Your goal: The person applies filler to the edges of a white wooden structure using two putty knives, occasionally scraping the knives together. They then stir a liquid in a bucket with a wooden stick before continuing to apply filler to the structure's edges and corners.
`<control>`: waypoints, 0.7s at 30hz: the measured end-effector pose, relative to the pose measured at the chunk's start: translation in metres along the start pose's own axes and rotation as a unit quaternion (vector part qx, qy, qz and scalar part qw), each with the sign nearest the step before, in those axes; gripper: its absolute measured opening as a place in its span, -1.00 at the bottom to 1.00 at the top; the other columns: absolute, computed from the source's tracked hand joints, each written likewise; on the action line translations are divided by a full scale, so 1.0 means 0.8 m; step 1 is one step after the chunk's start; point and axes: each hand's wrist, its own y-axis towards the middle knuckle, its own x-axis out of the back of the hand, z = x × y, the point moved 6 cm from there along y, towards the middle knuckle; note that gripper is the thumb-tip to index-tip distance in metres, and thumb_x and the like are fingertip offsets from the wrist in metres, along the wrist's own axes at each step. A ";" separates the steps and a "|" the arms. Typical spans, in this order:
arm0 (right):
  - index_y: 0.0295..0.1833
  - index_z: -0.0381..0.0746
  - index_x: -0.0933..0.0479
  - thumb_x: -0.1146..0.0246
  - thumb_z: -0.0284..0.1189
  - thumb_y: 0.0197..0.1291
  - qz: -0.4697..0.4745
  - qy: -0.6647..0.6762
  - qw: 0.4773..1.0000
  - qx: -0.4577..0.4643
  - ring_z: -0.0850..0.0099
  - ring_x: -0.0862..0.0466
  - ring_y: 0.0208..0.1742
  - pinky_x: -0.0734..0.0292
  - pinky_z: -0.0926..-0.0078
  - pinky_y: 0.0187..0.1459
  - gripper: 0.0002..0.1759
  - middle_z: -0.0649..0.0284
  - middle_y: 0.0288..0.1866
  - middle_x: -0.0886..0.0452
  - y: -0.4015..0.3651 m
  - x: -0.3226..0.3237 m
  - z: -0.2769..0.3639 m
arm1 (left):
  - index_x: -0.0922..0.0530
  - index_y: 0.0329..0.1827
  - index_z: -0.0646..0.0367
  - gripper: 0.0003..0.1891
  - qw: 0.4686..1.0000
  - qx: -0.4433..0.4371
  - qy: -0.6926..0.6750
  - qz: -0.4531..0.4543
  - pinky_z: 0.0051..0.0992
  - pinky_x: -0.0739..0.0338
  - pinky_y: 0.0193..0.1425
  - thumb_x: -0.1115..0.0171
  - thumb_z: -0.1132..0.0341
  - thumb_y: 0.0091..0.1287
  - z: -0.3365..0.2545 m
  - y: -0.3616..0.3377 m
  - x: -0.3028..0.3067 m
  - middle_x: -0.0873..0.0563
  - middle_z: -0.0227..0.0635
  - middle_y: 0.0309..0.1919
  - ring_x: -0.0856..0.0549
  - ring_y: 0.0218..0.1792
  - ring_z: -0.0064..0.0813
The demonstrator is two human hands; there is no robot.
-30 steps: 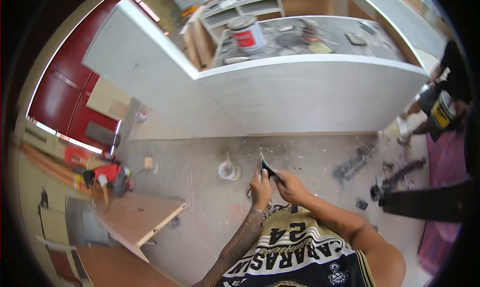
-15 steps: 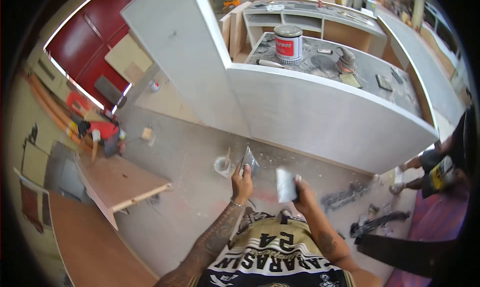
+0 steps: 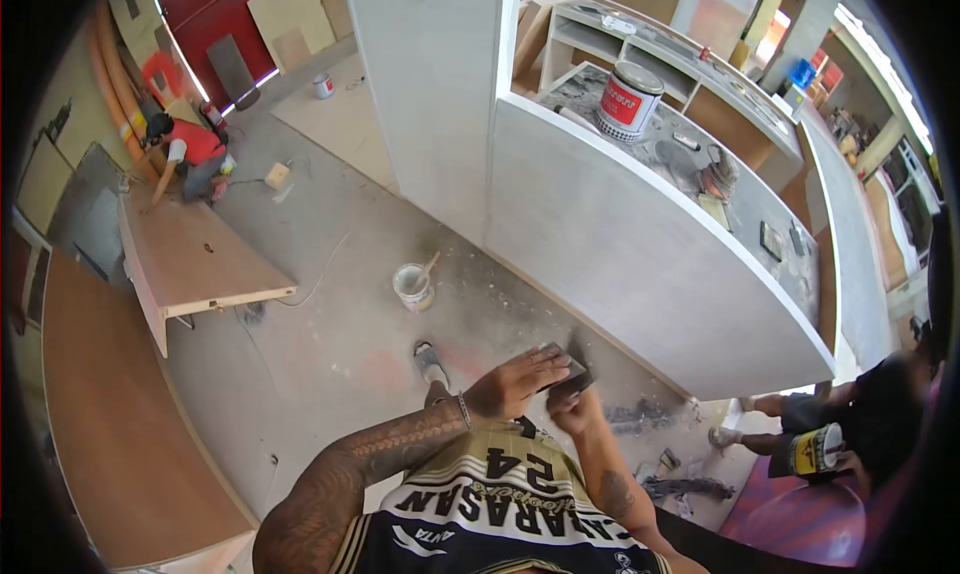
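In front of my chest the two hands meet. My left hand (image 3: 512, 382) has its fingers laid along a putty knife, now mostly hidden beneath them. Close beside it, my right hand (image 3: 575, 412) is closed around a flat, dark-looking spreader (image 3: 576, 376), its upper part right at the left fingertips. On the floor ahead stands an open pail (image 3: 412, 292) of pale filler with a stick in it. A long grey-white panel (image 3: 620, 249) of a counter rises ahead and to the right.
A red-labelled can (image 3: 628, 102) and a sander (image 3: 718, 179) sit on the counter's dusty top. Far left, a person in red (image 3: 195, 149) crouches by a brown board (image 3: 215, 259). At right, a seated person (image 3: 880, 409) is near a yellow-labelled bucket (image 3: 815, 449).
My hands have come together from apart, bringing putty knife and spreader close to each other. The view has swung, and my foot now shows near the pail.
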 end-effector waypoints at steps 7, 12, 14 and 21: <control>-0.14 -0.13 -0.50 -0.34 -0.20 0.32 -0.109 -0.301 0.900 0.297 0.58 -0.47 -0.50 -0.39 0.62 -0.51 -0.74 0.41 -0.38 -0.52 -0.037 -0.018 0.019 | -0.65 -0.04 0.22 -0.81 0.691 0.530 -0.408 -0.273 -0.45 -0.60 -0.31 -0.22 0.33 0.39 0.167 -0.087 -0.009 -0.73 -0.30 -0.37 -0.68 -0.38 -0.50; 0.10 -0.32 -0.48 -0.24 -0.50 0.37 -0.117 -0.598 0.551 0.570 0.38 -0.64 -0.08 -0.56 0.45 -0.05 -0.76 0.14 -0.07 -0.65 -0.108 -0.100 0.035 | -0.58 -0.31 0.10 -0.78 0.253 0.500 -0.792 -0.241 -0.64 -0.41 -0.61 -0.24 0.16 0.43 0.151 -0.128 -0.039 -0.54 -0.51 -0.63 -0.54 -0.62 -0.65; 0.06 -0.28 -0.53 -0.35 -0.60 0.17 0.030 -0.688 0.314 0.654 0.22 -0.67 -0.04 -0.58 0.37 -0.04 -0.67 0.01 -0.03 -0.64 -0.138 -0.164 -0.019 | -0.55 -0.36 0.07 -0.75 0.192 0.523 -0.803 -0.212 -0.71 -0.31 -0.67 -0.21 0.13 0.44 0.114 -0.107 -0.038 -0.46 -0.54 -0.68 -0.45 -0.68 -0.73; 0.14 -0.24 -0.57 -0.20 -0.53 0.20 -0.092 -0.818 0.334 0.459 -0.10 -0.65 -0.13 -0.57 0.05 -0.07 -0.64 -0.03 -0.13 -0.66 0.029 -0.113 0.050 | -0.53 -0.19 -0.03 -0.80 0.404 0.579 -0.707 0.010 -0.70 -0.15 -0.71 -0.12 0.07 0.51 0.078 -0.096 -0.016 -0.56 -0.49 -0.49 -0.43 -0.70 -0.70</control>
